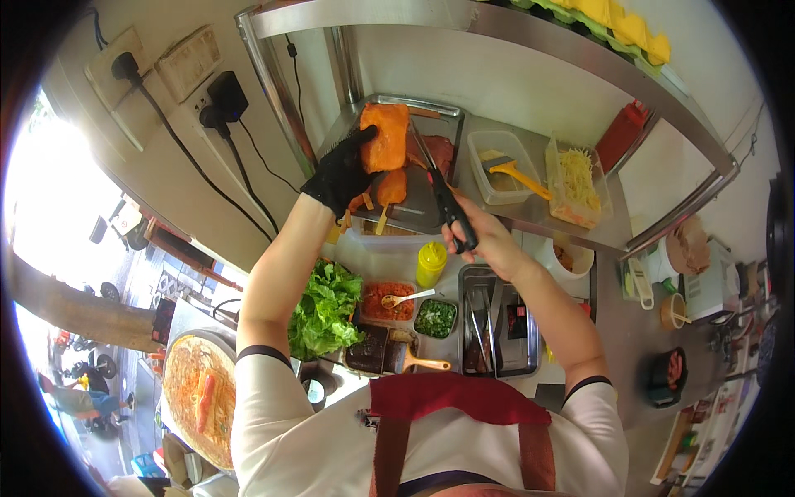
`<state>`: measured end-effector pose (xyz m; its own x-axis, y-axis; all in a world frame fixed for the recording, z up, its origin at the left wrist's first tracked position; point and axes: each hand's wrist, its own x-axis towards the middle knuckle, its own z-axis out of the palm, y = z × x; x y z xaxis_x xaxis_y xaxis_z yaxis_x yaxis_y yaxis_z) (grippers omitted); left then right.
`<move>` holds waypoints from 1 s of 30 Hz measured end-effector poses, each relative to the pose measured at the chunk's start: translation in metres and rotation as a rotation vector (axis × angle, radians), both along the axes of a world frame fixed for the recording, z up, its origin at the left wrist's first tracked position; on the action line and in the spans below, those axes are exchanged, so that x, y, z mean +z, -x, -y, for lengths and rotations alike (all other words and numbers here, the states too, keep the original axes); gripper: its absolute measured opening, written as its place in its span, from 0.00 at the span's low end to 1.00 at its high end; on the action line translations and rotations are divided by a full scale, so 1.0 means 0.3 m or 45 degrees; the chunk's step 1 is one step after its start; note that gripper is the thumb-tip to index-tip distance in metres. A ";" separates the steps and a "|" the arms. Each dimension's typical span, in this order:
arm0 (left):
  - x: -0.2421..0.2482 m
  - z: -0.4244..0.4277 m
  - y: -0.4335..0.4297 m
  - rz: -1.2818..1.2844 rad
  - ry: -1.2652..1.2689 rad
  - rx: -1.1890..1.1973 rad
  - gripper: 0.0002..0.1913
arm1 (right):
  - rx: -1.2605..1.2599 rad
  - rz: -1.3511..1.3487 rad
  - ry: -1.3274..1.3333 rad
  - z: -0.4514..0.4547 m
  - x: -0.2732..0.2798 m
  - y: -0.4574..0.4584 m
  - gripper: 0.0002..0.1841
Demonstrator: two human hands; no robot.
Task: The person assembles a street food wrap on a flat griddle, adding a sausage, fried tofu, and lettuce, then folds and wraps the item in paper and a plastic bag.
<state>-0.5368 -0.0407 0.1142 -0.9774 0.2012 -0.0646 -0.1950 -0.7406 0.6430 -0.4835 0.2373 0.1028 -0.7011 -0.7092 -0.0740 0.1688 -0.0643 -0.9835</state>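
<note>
My left hand point(345, 171), in a black glove, holds a flat orange slab of food point(385, 136) over a metal tray point(425, 214). My bare right hand point(487, 239) grips the black handles of a pair of scissors point(448, 202). Their blades point up beside the slab's right edge; whether they touch it I cannot tell. On the tray lie dark reddish meat slices point(438, 152) and an orange piece on a flat wooden stick point(391, 189). To the tray's right stands a plastic tub point(504, 186) with a yellow-handled brush point(515, 173) across it, beside a container of pale shreds point(577, 180).
Below my hands are a yellow squeeze bottle point(430, 264), lettuce point(326, 310), red sauce point(379, 301), chopped greens point(436, 318) and a metal tray with tongs point(469, 366). A steel shelf rail point(435, 15) crosses above. A filled flatbread point(192, 397) lies at left.
</note>
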 end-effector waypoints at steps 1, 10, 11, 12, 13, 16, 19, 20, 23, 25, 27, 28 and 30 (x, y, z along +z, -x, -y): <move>0.014 -0.002 -0.006 -0.022 0.070 -0.025 0.19 | 0.013 -0.004 0.000 -0.008 0.011 0.026 0.35; 0.098 0.067 0.009 -0.232 0.446 -0.377 0.21 | 0.156 0.106 -0.228 -0.030 0.109 0.146 0.28; 0.105 0.071 0.020 -0.225 0.474 -0.384 0.21 | 0.143 0.114 -0.223 -0.030 0.113 0.147 0.28; 0.105 0.077 0.036 -0.209 0.502 -0.379 0.21 | 0.129 0.122 -0.219 -0.030 0.117 0.152 0.27; 0.105 0.083 0.052 -0.188 0.527 -0.358 0.21 | 0.120 0.150 -0.217 -0.031 0.119 0.161 0.27; 0.090 0.101 0.109 -0.084 0.597 -0.263 0.21 | 0.074 0.196 -0.223 -0.041 0.126 0.189 0.26; 0.083 0.104 0.156 -0.024 0.617 -0.218 0.21 | 0.050 0.191 -0.252 -0.043 0.138 0.225 0.25; 0.080 0.099 0.164 -0.018 0.609 -0.213 0.21 | 0.055 0.202 -0.269 -0.044 0.145 0.235 0.26; 0.079 0.076 0.195 -0.073 0.550 -0.257 0.21 | 0.055 0.143 -0.354 -0.035 0.165 0.258 0.26; 0.078 0.082 0.217 -0.068 0.586 -0.254 0.21 | 0.071 0.078 -0.398 -0.030 0.166 0.280 0.25; 0.075 0.088 0.249 -0.062 0.619 -0.258 0.21 | 0.093 0.013 -0.427 -0.037 0.159 0.308 0.25; 0.071 0.094 0.266 -0.055 0.637 -0.260 0.22 | 0.063 -0.014 -0.418 -0.035 0.151 0.311 0.25; 0.074 0.095 0.288 -0.064 0.630 -0.328 0.22 | 0.003 -0.067 -0.399 -0.032 0.133 0.314 0.24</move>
